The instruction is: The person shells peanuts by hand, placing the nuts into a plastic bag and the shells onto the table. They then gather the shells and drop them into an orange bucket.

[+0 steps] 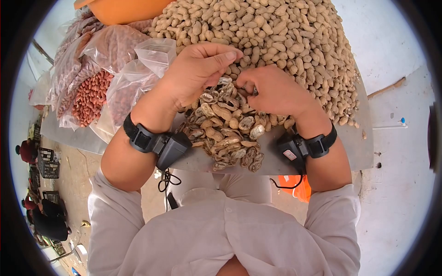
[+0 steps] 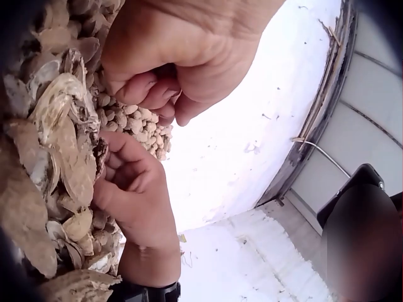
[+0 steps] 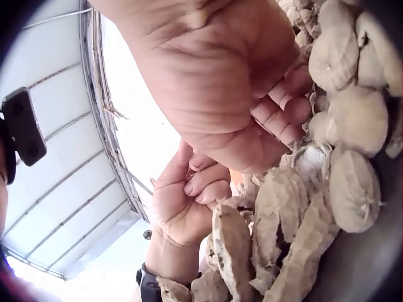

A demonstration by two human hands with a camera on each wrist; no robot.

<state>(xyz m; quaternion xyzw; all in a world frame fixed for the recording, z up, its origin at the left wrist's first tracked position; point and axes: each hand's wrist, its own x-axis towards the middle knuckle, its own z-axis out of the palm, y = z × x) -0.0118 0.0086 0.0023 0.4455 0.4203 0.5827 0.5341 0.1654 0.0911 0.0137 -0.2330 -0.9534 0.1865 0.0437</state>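
Note:
My left hand (image 1: 198, 69) hovers over the near edge of the peanut pile, its fingers curled in and the thumb laid along the index finger. What lies inside that curl is hidden, so I cannot tell if it holds anything. Lower and to the right, my right hand (image 1: 276, 90) bends its fingers around a small dark piece of peanut shell (image 2: 101, 152). Its fingertips are right at the heap of split, empty shells (image 1: 223, 131). Unshelled peanuts (image 1: 294, 41) rise in a big mound beyond both hands.
Clear plastic bags (image 1: 115, 48) stand at the left, one showing red shelled kernels (image 1: 92, 96). An orange basin (image 1: 124, 10) sits behind them. Shells reach the near edge of the metal table (image 1: 193, 161). On the floor at far left are black crates (image 1: 48, 163) and people.

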